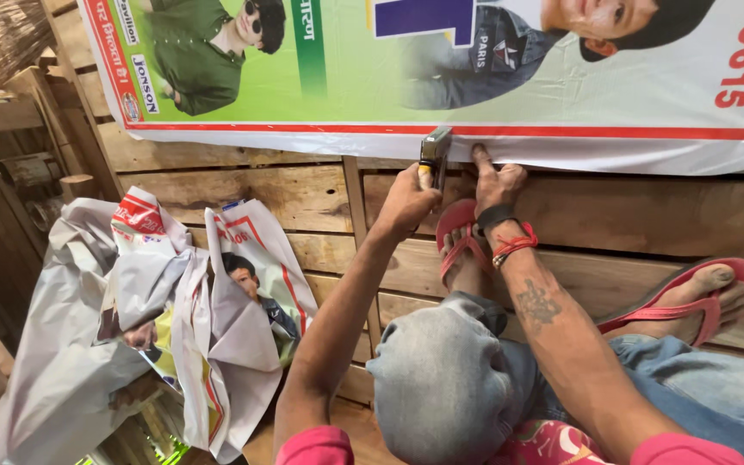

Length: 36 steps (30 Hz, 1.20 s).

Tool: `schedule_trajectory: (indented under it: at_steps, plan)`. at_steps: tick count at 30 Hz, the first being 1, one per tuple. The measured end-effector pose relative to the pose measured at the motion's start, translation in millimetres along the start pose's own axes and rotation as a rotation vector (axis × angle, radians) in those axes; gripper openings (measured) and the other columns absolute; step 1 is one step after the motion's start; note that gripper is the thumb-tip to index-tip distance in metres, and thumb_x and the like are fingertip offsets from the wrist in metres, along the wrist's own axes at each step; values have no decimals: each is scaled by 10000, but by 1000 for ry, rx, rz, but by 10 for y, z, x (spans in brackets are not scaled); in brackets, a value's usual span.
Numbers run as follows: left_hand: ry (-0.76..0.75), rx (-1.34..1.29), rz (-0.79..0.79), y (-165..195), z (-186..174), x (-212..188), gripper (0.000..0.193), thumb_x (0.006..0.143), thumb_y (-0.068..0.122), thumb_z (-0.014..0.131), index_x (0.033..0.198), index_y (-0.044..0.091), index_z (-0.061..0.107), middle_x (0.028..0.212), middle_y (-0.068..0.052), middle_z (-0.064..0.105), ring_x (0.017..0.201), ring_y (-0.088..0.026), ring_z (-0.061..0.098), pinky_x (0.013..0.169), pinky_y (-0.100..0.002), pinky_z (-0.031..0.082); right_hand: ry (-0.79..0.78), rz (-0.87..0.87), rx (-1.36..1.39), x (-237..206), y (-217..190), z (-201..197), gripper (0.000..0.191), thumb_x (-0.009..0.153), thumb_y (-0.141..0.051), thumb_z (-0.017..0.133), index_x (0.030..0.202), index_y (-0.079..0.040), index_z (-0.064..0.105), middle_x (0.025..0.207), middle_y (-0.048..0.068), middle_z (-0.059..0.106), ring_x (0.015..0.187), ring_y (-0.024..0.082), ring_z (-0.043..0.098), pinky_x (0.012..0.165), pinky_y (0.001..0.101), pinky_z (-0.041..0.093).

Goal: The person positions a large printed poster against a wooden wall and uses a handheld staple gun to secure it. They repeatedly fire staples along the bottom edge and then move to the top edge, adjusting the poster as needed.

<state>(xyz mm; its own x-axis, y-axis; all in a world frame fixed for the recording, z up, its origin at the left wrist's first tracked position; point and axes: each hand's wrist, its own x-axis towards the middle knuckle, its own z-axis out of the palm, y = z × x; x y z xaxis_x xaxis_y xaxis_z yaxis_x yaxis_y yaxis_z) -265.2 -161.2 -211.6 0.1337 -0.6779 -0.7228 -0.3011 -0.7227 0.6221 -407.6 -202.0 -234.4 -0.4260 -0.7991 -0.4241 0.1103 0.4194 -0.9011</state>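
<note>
a large printed banner (492, 77) with a green field and red border lies stretched over a wooden plank surface (647, 215), its white lower edge along the boards. a crumpled heap of the same kind of sheet (157, 319) sits well apart at the left. the right hand (496, 182) presses its fingertips flat on the banner's edge, grip spread. just beside it, the left hand (406, 202) has its grip wrapped around a small stapler-like tool (435, 151) set against that edge.

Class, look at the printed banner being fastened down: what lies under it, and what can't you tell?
Under the printed banner lie wooden planks, visible below its white edge. The right hand presses that edge while the left hand holds a staple gun on it. The planks beneath the banner are covered.
</note>
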Motion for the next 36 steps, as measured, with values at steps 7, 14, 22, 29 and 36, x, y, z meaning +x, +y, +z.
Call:
schedule_trajectory:
  at_steps: [7, 14, 22, 29, 36]
  plan:
    - [156, 373, -85, 96, 124, -27, 216, 828, 156, 677, 956, -15, 639, 867, -183, 722, 811, -311, 722, 760, -435, 565, -39, 311, -62, 69, 50, 23, 598, 800, -310, 897, 592, 5, 433, 616, 18, 460, 596, 189, 377, 570, 414, 396]
    - [320, 595, -184, 268, 253, -17, 242, 813, 269, 690, 972, 87, 705, 972, -211, 735, 951, -434, 694, 835, -524, 545, -163, -171, 62, 101, 147, 43, 409, 944, -348, 813, 886, 14, 632, 854, 20, 664, 732, 168, 572, 698, 457, 462]
    - [454, 497, -135, 295, 364, -67, 273, 725, 241, 763, 976, 133, 759, 899, -203, 730, 853, -416, 688, 751, -504, 555, -29, 197, -258, 60, -55, 4, 704, 816, -391, 877, 571, 10, 353, 605, 104, 400, 592, 248, 351, 562, 497, 366]
    - [13, 135, -210, -24, 85, -385, 143, 778, 119, 709, 841, 2, 657, 629, -72, 628, 428, -146, 537, 396, -341, 434, -126, 326, -379, 10, -194, -104, 668, 844, -448, 866, 626, 20, 441, 673, 158, 489, 644, 276, 428, 664, 488, 450]
    - [-51, -86, 4, -73, 239, -616, 251, 800, 82, 702, 1030, 11, 631, 822, -65, 650, 636, -104, 596, 524, -283, 497, -21, 351, 271, 35, -272, -260, 437, 784, -206, 895, 685, -108, 481, 768, 1, 559, 641, 127, 489, 587, 362, 552]
